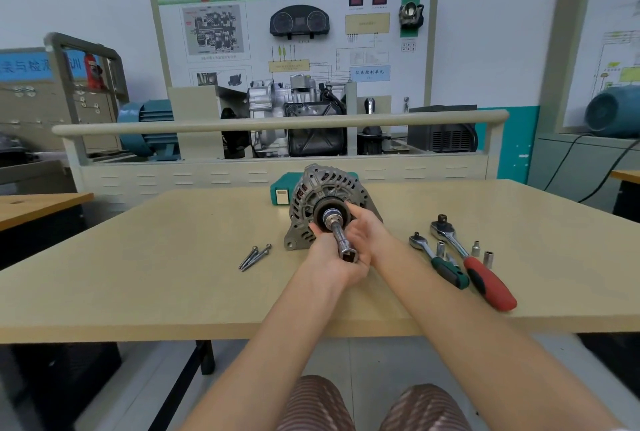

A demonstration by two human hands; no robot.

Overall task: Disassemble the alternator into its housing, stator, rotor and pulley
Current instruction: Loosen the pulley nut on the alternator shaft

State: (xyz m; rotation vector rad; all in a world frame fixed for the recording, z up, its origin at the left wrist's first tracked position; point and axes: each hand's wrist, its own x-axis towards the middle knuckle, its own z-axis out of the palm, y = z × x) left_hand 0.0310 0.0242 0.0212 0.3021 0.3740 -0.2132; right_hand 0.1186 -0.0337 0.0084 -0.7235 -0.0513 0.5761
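Here my left hand (341,266) grips the smooth steel socket (341,238) on the pulley (320,214), while my right hand (363,222) curls around the heavy, rigid alternator (323,188) at the pulley's rim.

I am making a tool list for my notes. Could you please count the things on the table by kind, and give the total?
Alternator: 1
Long socket on the alternator's pulley, gripped by the left hand: 1
Ratchet wrenches (green handle, red handle): 2
Loose small sockets: 3
Long bolts: 2
Green case: 1
Total: 10
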